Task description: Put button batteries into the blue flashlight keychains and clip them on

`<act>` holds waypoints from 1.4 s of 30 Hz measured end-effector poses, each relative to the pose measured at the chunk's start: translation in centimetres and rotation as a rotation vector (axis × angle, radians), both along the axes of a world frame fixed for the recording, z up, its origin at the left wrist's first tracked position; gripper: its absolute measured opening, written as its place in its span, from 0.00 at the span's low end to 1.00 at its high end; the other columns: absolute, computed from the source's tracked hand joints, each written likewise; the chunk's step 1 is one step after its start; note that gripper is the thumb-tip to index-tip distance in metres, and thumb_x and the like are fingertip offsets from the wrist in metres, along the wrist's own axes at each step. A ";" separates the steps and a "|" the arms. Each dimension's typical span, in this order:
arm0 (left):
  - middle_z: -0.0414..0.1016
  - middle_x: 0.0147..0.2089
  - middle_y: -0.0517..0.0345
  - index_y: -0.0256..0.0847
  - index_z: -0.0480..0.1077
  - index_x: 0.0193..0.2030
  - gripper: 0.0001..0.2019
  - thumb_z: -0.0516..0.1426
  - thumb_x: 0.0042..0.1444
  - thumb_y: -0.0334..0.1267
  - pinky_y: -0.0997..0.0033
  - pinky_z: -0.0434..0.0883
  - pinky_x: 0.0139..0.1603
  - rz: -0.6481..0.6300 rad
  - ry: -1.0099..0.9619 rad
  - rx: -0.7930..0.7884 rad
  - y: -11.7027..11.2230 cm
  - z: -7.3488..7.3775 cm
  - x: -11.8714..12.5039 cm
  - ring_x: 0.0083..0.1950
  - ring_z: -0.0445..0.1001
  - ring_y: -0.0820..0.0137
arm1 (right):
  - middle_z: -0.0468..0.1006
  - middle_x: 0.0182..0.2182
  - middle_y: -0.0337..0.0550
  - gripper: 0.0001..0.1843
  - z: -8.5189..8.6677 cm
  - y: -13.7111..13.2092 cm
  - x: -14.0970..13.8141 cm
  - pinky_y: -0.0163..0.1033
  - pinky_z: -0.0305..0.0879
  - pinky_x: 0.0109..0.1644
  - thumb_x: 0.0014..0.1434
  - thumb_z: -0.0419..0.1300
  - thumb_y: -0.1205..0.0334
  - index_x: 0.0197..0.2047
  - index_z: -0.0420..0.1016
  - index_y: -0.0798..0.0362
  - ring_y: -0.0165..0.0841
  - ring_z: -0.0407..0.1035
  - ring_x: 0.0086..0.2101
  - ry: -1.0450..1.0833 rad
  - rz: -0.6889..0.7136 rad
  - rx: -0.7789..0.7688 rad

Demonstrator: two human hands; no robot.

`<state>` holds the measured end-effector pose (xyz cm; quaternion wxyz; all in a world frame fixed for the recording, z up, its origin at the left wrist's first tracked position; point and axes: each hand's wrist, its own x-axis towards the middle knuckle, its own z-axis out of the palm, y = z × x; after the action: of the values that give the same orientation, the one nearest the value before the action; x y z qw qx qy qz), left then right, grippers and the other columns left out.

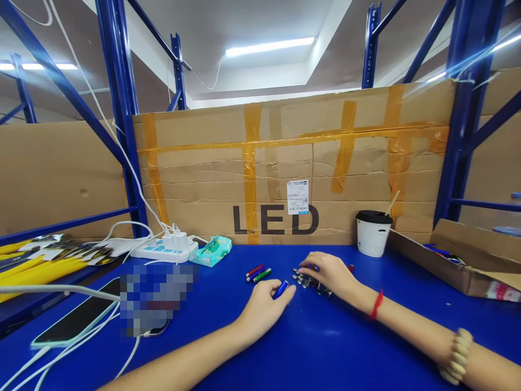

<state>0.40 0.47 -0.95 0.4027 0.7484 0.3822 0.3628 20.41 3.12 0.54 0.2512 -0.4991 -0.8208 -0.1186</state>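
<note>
My left hand (262, 307) is closed around a short, shiny blue metal tube (280, 290), which looks like a small flashlight body; one end points up between thumb and fingers. Just beyond it, a few similar tubes in red, purple and green (261, 275) lie side by side on the blue tabletop (325, 347). Over to the right, several small silver discs (300, 279), like button cells, are scattered together. My right hand (331, 274) hovers over them with thumb and fingertips pinched at their edge; whatever is between them is too small to name. More small coloured pieces are partly hidden beneath that hand.
A lidded paper cup (371, 234) with a straw stands back right, beside an open cardboard box (468, 271). At left are a phone (83, 312), cables, a white power strip (152, 251) and a teal soft packet (212, 251). Upright cardboard (203, 179) closes the back.
</note>
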 end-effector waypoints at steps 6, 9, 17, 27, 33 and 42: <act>0.57 0.24 0.65 0.39 0.58 0.27 0.15 0.50 0.55 0.49 0.76 0.57 0.29 0.033 0.079 0.120 -0.1 0.1 -0.2 0.28 0.58 0.74 | 0.77 0.33 0.41 0.12 -0.5 -3.1 -0.2 0.33 0.64 0.35 0.60 0.53 0.55 0.37 0.75 0.51 0.31 0.72 0.33 0.173 0.189 0.087; 0.60 0.28 0.64 0.39 0.60 0.34 0.12 0.46 0.58 0.47 0.75 0.60 0.34 -0.015 0.099 0.136 -0.5 0.2 -0.3 0.31 0.61 0.73 | 0.77 0.35 0.42 0.12 0.1 -4.0 -1.3 0.34 0.66 0.39 0.61 0.52 0.56 0.39 0.75 0.50 0.31 0.71 0.36 0.347 0.293 0.091; 0.65 0.36 0.60 0.40 0.61 0.44 0.11 0.43 0.62 0.40 0.73 0.60 0.42 -0.111 0.144 0.171 -1.6 1.0 -0.5 0.38 0.63 0.72 | 0.76 0.31 0.43 0.13 0.4 -5.4 -3.1 0.33 0.65 0.26 0.58 0.55 0.54 0.36 0.77 0.52 0.25 0.64 0.19 0.767 0.410 -0.083; 0.69 0.40 0.57 0.41 0.64 0.44 0.10 0.47 0.59 0.40 0.72 0.62 0.44 -0.082 0.088 0.120 -1.5 0.8 -0.6 0.41 0.66 0.70 | 0.75 0.25 0.41 0.16 0.3 -4.5 -2.7 0.31 0.58 0.21 0.49 0.61 0.50 0.30 0.75 0.56 0.23 0.61 0.18 0.963 0.300 -0.367; 0.70 0.43 0.56 0.41 0.66 0.43 0.11 0.49 0.58 0.41 0.71 0.63 0.47 -0.013 0.036 0.107 -1.2 0.5 -0.6 0.43 0.67 0.69 | 0.68 0.18 0.36 0.18 -0.1 -3.8 -2.2 0.30 0.53 0.20 0.47 0.62 0.48 0.28 0.74 0.58 0.22 0.57 0.17 0.952 0.310 -0.551; 0.75 0.38 0.55 0.41 0.74 0.41 0.12 0.52 0.56 0.40 0.73 0.67 0.39 -0.003 0.085 0.298 -1.0 0.6 -0.7 0.39 0.70 0.67 | 0.71 0.18 0.38 0.14 0.2 -3.4 -1.2 0.30 0.59 0.23 0.44 0.65 0.53 0.22 0.76 0.58 0.24 0.60 0.20 0.835 0.316 -0.687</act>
<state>-0.35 -0.57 -0.37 0.2712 0.8150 0.3398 0.3831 19.24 -0.26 0.77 0.3926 -0.4279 -0.7078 0.4022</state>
